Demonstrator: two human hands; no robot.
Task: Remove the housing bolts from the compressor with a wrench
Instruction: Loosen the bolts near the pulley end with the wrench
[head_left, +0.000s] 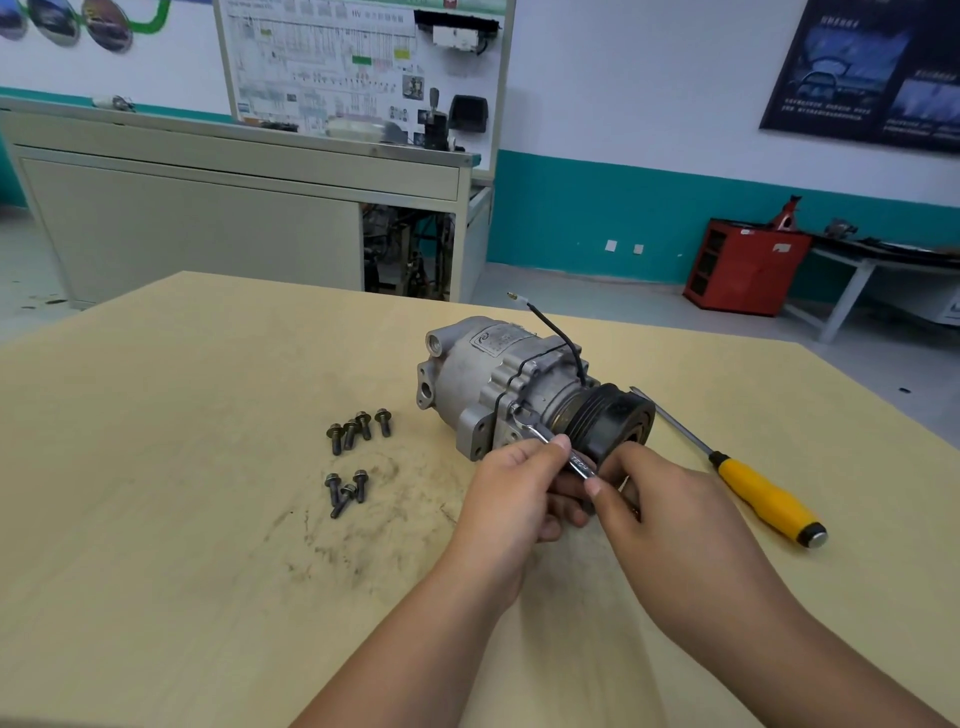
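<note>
Your left hand (511, 488) and right hand (660, 499) both pinch the wrench (577, 461), left fingers (558, 446) nearer its head. Its shaft runs up-left from your fingers to the compressor (498, 374) flange, just beyond. Swing across that axis.

Silver-grey compressor (498, 384) with black pulley (608, 421), dark bolts (358, 426), yellow-and-black screwdriver (769, 493), smudged pale tan table (182, 545).

Pale wooden table (156, 571), smudged with dark grime.
On it lie a compressor (498, 379) on its side, a far bolt cluster (358, 428) and a near bolt cluster (345, 491) (both left of it), and a yellow-handled screwdriver (763, 493) to its right.
</note>
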